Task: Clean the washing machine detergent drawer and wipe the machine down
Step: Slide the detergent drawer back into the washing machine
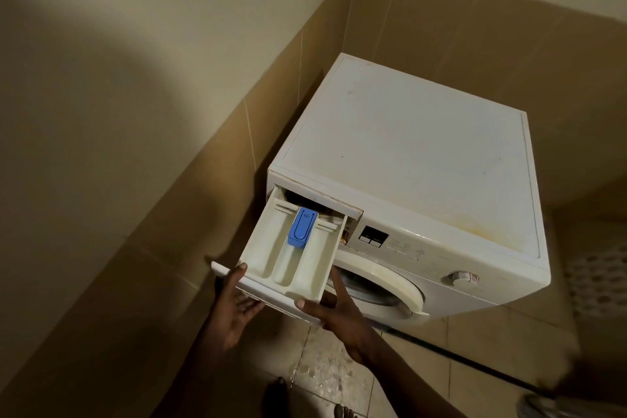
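A white front-loading washing machine (407, 153) stands in a tiled corner, its top stained yellowish near the front. Its detergent drawer (261, 258) is pulled far out at the front left, showing three cream compartments and a blue siphon cap (302, 226) in the middle one. My left hand (234, 305) holds the drawer's front panel from below at its left end, thumb on the rim. My right hand (334, 312) grips the drawer's right front corner, index finger along its side wall.
Brown wall tiles (203, 200) run close along the machine's left side and behind it. The round door (383, 288) and a control dial (463, 276) face front. The floor tiles (325, 373) below look wet and speckled. A dark hose (475, 363) crosses the floor at right.
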### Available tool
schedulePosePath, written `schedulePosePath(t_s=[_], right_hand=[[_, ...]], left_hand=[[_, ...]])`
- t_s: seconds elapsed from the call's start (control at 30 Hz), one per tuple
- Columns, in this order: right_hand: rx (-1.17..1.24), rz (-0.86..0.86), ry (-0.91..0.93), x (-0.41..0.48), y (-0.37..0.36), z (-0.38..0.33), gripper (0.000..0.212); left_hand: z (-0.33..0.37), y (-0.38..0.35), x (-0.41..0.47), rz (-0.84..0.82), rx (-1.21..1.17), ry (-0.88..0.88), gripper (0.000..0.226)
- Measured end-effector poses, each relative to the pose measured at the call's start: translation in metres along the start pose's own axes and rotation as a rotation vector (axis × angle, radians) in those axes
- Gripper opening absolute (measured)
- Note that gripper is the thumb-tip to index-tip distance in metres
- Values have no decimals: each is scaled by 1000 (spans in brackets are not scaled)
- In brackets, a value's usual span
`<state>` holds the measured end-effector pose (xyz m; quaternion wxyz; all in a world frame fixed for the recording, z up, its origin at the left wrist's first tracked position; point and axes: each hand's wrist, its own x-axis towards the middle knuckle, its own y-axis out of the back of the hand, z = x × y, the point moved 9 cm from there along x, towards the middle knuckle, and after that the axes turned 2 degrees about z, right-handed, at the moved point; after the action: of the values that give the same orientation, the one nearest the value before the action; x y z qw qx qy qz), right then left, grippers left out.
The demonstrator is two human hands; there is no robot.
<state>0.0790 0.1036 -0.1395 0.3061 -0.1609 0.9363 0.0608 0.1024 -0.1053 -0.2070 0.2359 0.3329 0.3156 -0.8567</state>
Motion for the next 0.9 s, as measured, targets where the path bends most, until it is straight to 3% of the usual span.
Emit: schedulePosePath(t_s=[0.33, 0.57, 0.73, 0.9], right_hand=[[32, 32, 3, 11, 8, 4, 116], [41, 38, 4, 16, 6, 8, 113], [24, 46, -2, 20, 13, 3, 93], [-79, 8, 3, 30, 17, -9, 115]], left_hand=[[-2, -10, 15, -24, -11, 30, 67], [-2, -9, 19, 7, 7, 30, 84], [-1, -19, 18, 28, -16, 1, 89], [4, -25, 19, 79, -30, -15, 104]])
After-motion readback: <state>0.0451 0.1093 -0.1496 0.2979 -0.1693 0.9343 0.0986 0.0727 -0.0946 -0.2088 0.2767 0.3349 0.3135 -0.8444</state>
